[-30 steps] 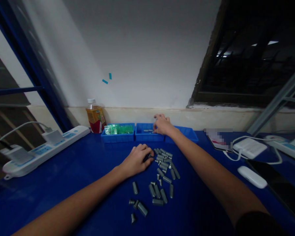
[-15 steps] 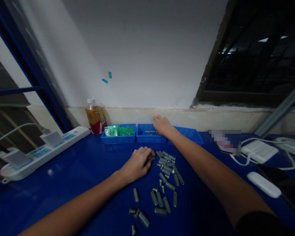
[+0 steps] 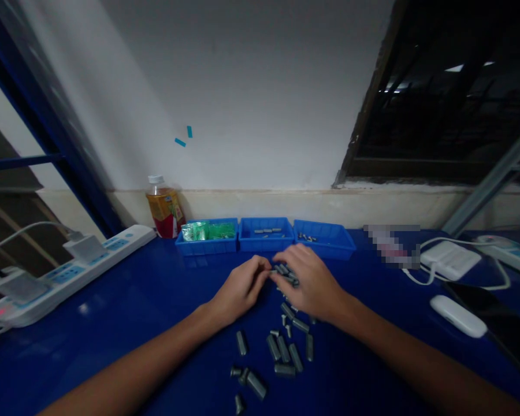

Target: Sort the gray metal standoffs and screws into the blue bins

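**Both Hands Meeting at the Metal Parts on the Table**

The left hand (image 3: 238, 292) is pinched, thumb and forefinger brought together on a small metal piece (image 3: 274, 271) whose end shows at the fingertips. The right hand (image 3: 315, 284) is partly open, fingers curled above the thumb, its tips just beside the left fingertips. Whether it grips anything cannot be told.

Grey metal pieces (image 3: 282, 349) lie on the blue table (image 3: 156, 283): a cluster partly hidden by the right hand, others scattered toward the near edge with screw-like pieces (image 3: 238, 403).

Along the far edge stand three blue bins. The left bin (image 3: 207, 247) contains green packets (image 3: 219, 231); the middle bin (image 3: 266, 243) contains grey pieces; the right bin (image 3: 329, 250) contains small screw-like pieces. A bottle (image 3: 164, 211) stands left of the bins. A power strip (image 3: 118, 243) lies along the left edge; a white adapter (image 3: 450, 263) lies toward the far right corner.
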`<state>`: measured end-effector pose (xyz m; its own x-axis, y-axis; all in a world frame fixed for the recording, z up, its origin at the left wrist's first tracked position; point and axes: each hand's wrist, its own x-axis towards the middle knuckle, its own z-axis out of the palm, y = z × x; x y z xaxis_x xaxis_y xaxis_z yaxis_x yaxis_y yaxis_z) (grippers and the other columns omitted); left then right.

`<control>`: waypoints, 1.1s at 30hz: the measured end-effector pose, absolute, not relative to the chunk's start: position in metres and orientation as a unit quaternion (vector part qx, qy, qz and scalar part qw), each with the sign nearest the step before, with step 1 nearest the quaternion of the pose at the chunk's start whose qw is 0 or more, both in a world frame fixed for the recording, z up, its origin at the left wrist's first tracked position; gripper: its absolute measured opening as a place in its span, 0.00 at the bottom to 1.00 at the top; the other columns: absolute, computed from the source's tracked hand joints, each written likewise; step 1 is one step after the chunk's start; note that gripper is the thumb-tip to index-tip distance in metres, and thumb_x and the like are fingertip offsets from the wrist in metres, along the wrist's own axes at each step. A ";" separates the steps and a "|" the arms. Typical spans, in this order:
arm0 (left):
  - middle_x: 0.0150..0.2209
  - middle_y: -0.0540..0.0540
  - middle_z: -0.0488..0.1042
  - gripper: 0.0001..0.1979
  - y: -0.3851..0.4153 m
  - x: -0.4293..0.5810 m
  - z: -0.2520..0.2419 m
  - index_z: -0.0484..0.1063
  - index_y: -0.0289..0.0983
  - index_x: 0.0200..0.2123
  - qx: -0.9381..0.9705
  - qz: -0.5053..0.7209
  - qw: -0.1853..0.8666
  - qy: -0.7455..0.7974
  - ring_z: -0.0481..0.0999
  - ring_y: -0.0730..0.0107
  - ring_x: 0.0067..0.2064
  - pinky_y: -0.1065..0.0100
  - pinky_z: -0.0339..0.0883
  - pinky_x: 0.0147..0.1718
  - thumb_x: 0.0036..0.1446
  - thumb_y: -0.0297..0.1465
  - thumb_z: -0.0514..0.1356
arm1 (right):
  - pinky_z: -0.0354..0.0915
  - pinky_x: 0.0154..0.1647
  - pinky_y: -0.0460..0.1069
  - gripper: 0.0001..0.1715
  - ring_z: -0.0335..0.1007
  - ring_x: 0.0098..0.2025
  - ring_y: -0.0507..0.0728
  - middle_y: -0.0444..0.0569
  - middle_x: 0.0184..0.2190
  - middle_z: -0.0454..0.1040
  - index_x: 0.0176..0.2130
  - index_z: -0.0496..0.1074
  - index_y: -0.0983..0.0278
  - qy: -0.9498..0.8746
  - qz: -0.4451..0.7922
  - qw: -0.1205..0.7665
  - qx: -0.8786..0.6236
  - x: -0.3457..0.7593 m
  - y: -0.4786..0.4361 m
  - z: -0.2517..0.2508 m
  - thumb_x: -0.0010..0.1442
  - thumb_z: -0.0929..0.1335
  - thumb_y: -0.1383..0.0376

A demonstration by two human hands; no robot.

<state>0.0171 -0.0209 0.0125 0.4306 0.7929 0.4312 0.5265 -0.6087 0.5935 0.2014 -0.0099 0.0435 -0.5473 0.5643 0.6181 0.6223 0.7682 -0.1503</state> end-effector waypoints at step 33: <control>0.37 0.47 0.71 0.14 -0.033 0.026 0.013 0.62 0.37 0.49 0.821 0.406 0.201 0.348 0.70 0.72 0.37 0.71 0.64 0.37 0.60 0.32 0.55 | 0.57 0.38 0.51 0.07 0.67 0.34 0.55 0.47 0.31 0.73 0.35 0.68 0.62 -0.821 0.069 0.407 -0.393 0.208 -0.042 0.014 0.64 0.62 0.67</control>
